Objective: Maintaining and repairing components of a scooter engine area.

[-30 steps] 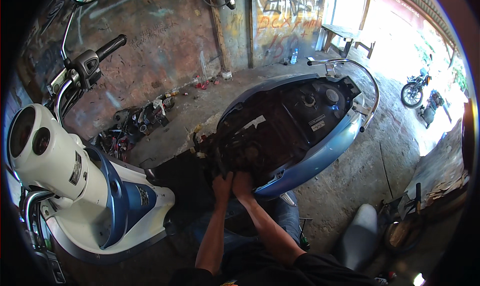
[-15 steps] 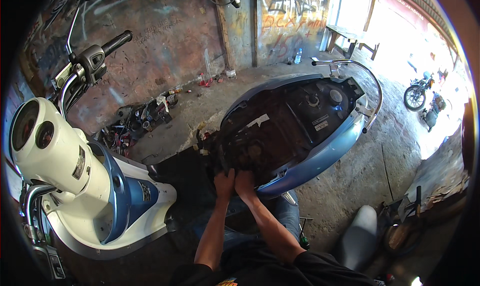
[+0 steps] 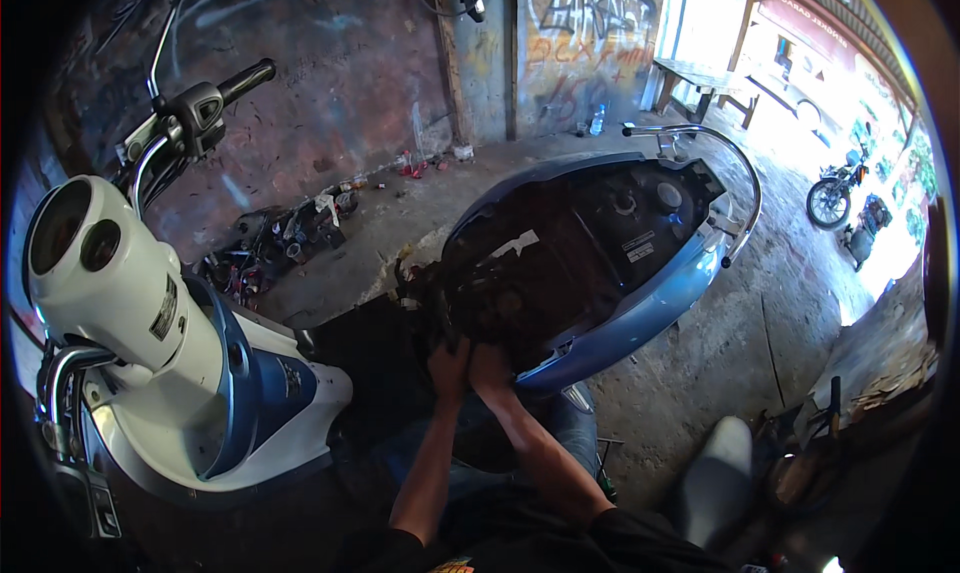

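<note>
A scooter with a cream and blue front (image 3: 110,263) stands across my view, its blue rear body (image 3: 640,323) uncovered at the top. Inside that body lies a dark storage tub (image 3: 560,263) with a pale label. My left hand (image 3: 449,368) and my right hand (image 3: 489,369) are side by side at the near front edge of the body. Both hands look closed, with their fingers bent into the dark gap there. What they grip is hidden in shadow.
A chrome grab rail (image 3: 757,183) curves round the scooter's tail. Loose parts and litter (image 3: 285,238) lie along the wall. A detached seat (image 3: 718,473) is on the floor at lower right. Farther off stand a bench (image 3: 700,75) and a parked motorcycle (image 3: 832,198).
The hands stay in almost the same place at the body's edge. The picture is darker, and the scooter's front appears slightly higher and farther right.
</note>
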The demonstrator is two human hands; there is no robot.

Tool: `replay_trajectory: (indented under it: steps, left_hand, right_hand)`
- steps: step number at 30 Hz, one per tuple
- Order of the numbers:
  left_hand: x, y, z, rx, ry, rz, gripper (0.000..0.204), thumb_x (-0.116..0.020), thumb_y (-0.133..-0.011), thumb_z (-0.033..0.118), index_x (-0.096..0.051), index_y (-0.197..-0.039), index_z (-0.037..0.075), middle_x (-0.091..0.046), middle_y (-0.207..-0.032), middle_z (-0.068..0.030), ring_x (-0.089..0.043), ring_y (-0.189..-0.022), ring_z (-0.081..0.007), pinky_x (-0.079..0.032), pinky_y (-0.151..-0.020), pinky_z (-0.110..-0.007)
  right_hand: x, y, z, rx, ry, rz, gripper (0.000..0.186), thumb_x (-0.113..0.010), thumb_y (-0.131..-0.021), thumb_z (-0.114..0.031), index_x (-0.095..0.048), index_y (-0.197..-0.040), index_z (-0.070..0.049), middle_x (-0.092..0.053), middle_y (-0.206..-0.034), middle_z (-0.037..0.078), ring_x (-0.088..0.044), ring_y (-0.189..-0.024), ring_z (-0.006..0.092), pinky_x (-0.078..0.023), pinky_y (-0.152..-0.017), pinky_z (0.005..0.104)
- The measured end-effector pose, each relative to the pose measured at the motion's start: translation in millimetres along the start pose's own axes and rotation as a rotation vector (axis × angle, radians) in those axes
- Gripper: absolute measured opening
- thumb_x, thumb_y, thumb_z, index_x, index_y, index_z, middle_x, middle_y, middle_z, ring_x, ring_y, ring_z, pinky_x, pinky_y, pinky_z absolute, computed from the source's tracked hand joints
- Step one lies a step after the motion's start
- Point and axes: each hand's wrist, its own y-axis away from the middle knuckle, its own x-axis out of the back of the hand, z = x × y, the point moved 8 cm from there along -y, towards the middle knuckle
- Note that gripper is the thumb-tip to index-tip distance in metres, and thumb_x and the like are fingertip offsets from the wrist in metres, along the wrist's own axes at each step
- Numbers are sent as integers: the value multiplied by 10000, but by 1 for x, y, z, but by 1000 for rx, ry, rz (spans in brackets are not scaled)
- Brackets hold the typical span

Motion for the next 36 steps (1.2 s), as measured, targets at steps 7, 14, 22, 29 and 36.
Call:
replay_trajectory:
  steps: [7, 14, 22, 29, 36]
  left_hand:
    - [39, -49, -44, -173, 217, 161, 426, -631, -906, 367, -691, -1049, -30, -671, -1029, -275, -638, -989, -457, -510, -852, -479]
    - [-29, -74, -45, -431, -568, -42, 118, -635, -818, 147, -663, -816, 32, -655, -790, -186, -656, -793, -400, -505, -737, -499]
    - [-47, -80, -101, -387, -443, 235, 299, -592, -878, 221, -673, -1087, 24, -643, -1106, -238, -554, -1091, -456, -429, -894, -616]
    - [-73, -96, -125, -179, -347, 21, 531, -582, -901, 355, -559, -1305, 11, -519, -1337, -271, -386, -1323, -474, -291, -1013, -676]
    - [-70, -93, -103, -193, -409, -133, 562, -590, -889, 375, -545, -1298, -7, -567, -1255, -278, -517, -1168, -459, -345, -978, -615]
  right_hand:
    - [74, -66, -33, 225, 27, 165, 146, -612, -776, -108, -721, -837, -31, -705, -813, 225, -713, -781, 380, -584, -742, 481]
    - [53, -141, -50, 708, 564, -315, 219, -619, -829, -155, -735, -996, -75, -721, -990, 179, -698, -971, 351, -565, -855, 461]
    - [30, -101, -91, 1252, 394, -123, 247, -558, -868, -159, -718, -1032, -67, -715, -1025, 175, -690, -977, 368, -546, -894, 496]
    - [-26, -134, -62, 1310, 679, -347, 168, -592, -829, -170, -711, -912, -84, -715, -891, 116, -719, -837, 312, -586, -733, 450]
    - [-27, -130, -58, 1597, 787, -354, 103, -589, -831, -169, -662, -839, -97, -668, -824, 99, -707, -712, 269, -580, -616, 432]
